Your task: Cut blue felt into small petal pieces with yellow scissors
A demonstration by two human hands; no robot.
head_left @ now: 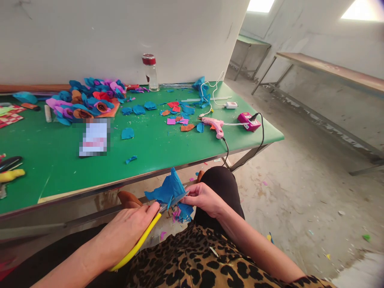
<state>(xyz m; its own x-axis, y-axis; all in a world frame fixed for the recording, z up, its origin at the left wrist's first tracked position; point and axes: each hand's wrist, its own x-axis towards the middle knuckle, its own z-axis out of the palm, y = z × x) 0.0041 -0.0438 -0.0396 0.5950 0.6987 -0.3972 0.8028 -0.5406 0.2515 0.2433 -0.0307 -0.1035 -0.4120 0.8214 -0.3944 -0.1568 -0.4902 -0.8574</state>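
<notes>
My left hand (127,232) grips yellow-handled scissors (144,236), whose blades reach into a crumpled piece of blue paper (169,190). My right hand (204,198) pinches that blue paper from the right side. Both hands work low over my lap, just below the near edge of the green table (54,160). Small blue and pink scraps hang under the paper.
On the table lie a heap of paper flowers (87,100), loose coloured cut-outs (177,114), a pink glue gun (214,126) with black cord, a pink box (248,121), a white charger (231,105) and a red-capped bottle (150,72). Other benches stand along the right wall.
</notes>
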